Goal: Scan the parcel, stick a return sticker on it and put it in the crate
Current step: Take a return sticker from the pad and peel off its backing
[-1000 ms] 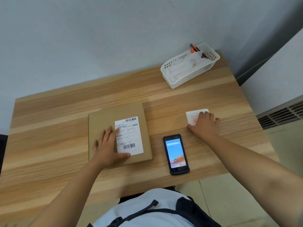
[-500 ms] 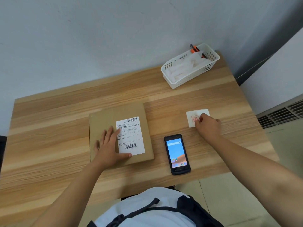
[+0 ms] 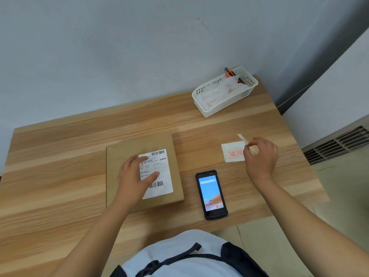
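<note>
A flat brown cardboard parcel (image 3: 139, 172) lies on the wooden table (image 3: 60, 176), with a white shipping label (image 3: 159, 170) on its top face showing one barcode near the far edge and another near the near edge. The left hand (image 3: 133, 176) rests palm down on the parcel, fingers spread and flat, the thumb lying across the middle of the label; it presses rather than grasps, and closes around nothing.

Just to the right of the parcel, not touching it, a black handheld scanner (image 3: 210, 193) lies face up with its screen lit (a blue and orange home screen). Further right of the parcel, beyond the scanner's far end, sits a white sheet of return stickers (image 3: 232, 151) printed with red characters in a red frame. The right hand (image 3: 259, 154) is at the right edge of that sheet, its thumb and forefinger pinched together on a thin pale strip (image 3: 242, 137) that rises at a slant off the sheet's far right corner; whether this is a sticker or a piece of backing cannot be told. The other fingers are curled in.

Well beyond the parcel, at the table's far right corner against the wall, stands a white plastic basket (image 3: 225, 104) holding white packets, with an orange and black utility knife (image 3: 230, 73) poking out at its far end.
</note>
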The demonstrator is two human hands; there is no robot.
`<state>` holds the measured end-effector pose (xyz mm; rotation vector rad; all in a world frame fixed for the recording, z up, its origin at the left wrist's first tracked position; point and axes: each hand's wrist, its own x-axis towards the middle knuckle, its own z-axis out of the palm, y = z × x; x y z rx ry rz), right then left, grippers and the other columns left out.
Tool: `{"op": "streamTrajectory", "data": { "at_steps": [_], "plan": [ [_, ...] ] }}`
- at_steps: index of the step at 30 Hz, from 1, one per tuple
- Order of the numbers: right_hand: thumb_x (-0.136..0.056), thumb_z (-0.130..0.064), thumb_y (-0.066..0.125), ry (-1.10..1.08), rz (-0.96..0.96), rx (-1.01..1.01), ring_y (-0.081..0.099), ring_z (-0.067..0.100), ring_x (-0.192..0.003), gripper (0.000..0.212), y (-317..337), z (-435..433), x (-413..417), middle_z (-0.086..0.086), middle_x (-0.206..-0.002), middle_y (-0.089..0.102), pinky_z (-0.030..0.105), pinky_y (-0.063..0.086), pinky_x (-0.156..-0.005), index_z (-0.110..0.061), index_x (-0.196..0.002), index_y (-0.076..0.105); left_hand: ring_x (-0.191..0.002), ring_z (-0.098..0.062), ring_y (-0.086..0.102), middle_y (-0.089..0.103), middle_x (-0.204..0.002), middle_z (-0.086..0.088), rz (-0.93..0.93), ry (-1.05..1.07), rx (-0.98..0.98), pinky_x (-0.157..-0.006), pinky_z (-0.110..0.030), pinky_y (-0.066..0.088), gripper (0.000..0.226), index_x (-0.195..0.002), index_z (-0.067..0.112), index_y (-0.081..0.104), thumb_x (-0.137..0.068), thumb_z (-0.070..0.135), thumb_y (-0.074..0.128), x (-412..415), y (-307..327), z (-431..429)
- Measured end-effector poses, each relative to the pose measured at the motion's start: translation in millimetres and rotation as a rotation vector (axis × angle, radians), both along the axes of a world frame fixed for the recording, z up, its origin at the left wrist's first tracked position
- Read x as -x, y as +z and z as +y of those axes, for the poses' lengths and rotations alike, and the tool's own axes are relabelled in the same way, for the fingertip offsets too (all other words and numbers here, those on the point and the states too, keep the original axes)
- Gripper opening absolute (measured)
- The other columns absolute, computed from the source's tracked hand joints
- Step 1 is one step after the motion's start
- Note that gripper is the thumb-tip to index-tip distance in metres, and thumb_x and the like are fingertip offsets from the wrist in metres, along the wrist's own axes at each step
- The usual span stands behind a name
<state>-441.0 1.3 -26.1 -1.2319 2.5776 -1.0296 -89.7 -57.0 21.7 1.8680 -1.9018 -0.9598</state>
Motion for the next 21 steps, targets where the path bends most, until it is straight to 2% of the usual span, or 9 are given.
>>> {"op": "streamTrajectory", "data": {
  "at_steps": [2,3,6,8,10,12,14,18,21],
  "plan": [
    [-0.081,-0.011,0.074,0.116,0.045,0.044,0.054,0.034,-0.11,0.011,11,5,-15,0.009,-0.113,0.069,0.05,0.044,-0.091,-0.011,-0.091,0.068,-0.115,-0.012,0.058,0.061,-0.126,0.007,0.267,0.083,-0.15,-0.086,-0.016,0.045,0.031,-0.115,0.024,0.068,-0.085,0.029,0.076,23,27,9],
    [-0.079,-0.008,0.075,0.173,0.072,0.085,0.055,0.034,-0.108,0.013,16,7,-24,0.01,-0.112,0.069,0.05,0.044,-0.09,-0.011,-0.09,0.068,-0.108,-0.012,0.063,0.067,-0.119,0.006,0.393,0.113,-0.263,-0.08,-0.017,0.049,0.023,-0.108,0.023,0.072,-0.086,0.028,0.075,34,38,13],
    [-0.075,-0.004,0.071,0.331,0.158,0.248,0.057,0.035,-0.106,0.014,34,12,-56,0.011,-0.11,0.07,0.049,0.044,-0.087,-0.01,-0.087,0.067,-0.105,-0.02,0.071,0.076,-0.111,-0.005,0.639,0.169,-0.498,-0.093,-0.035,0.055,0.025,-0.102,0.016,0.075,-0.086,0.034,0.073,59,61,19],
    [-0.073,-0.003,0.067,0.445,0.213,0.35,0.059,0.037,-0.105,0.016,44,16,-76,0.012,-0.108,0.071,0.049,0.044,-0.086,-0.012,-0.087,0.064,-0.101,-0.018,0.073,0.078,-0.106,-0.004,0.748,0.227,-0.605,-0.087,-0.037,0.058,0.034,-0.107,0.013,0.074,-0.085,0.039,0.072,71,72,22],
    [-0.07,0.0,0.069,0.539,0.25,0.415,0.061,0.038,-0.105,0.019,51,20,-89,0.013,-0.105,0.072,0.05,0.045,-0.087,-0.011,-0.084,0.064,-0.099,-0.018,0.074,0.078,-0.099,-0.002,0.794,0.27,-0.664,-0.08,-0.038,0.06,0.033,-0.106,0.015,0.073,-0.084,0.038,0.074,79,79,25],
    [-0.067,0.003,0.071,0.609,0.291,0.441,0.062,0.039,-0.102,0.017,57,25,-96,0.014,-0.102,0.073,0.049,0.045,-0.087,-0.007,-0.081,0.067,-0.097,-0.019,0.073,0.077,-0.095,-0.004,0.824,0.292,-0.681,-0.085,-0.042,0.06,0.022,-0.1,0.017,0.071,-0.083,0.03,0.076,83,81,28],
    [-0.07,0.001,0.071,0.648,0.324,0.472,0.063,0.039,-0.099,0.013,61,29,-98,0.014,-0.099,0.074,0.049,0.046,-0.085,-0.007,-0.08,0.067,-0.089,-0.016,0.072,0.077,-0.091,-0.003,0.809,0.291,-0.647,-0.085,-0.04,0.057,0.01,-0.092,0.019,0.068,-0.085,0.019,0.075,85,81,32],
    [-0.069,0.0,0.079,0.678,0.342,0.491,0.064,0.04,-0.097,0.017,65,37,-99,0.015,-0.099,0.074,0.05,0.047,-0.085,-0.007,-0.082,0.069,-0.078,-0.015,0.07,0.077,-0.087,-0.005,0.841,0.295,-0.577,-0.075,-0.033,0.058,0.014,-0.089,0.017,0.067,-0.085,0.004,0.07,89,85,39],
    [-0.072,-0.008,0.076,0.707,0.314,0.402,0.06,0.037,-0.107,0.032,70,43,-97,0.016,-0.111,0.07,0.05,0.045,-0.091,-0.012,-0.101,0.065,-0.071,-0.015,0.072,0.073,-0.093,-0.012,0.87,0.286,-0.499,-0.06,-0.028,0.058,0.016,-0.088,0.013,0.066,-0.087,-0.002,0.065,91,90,41]
  ]
}}
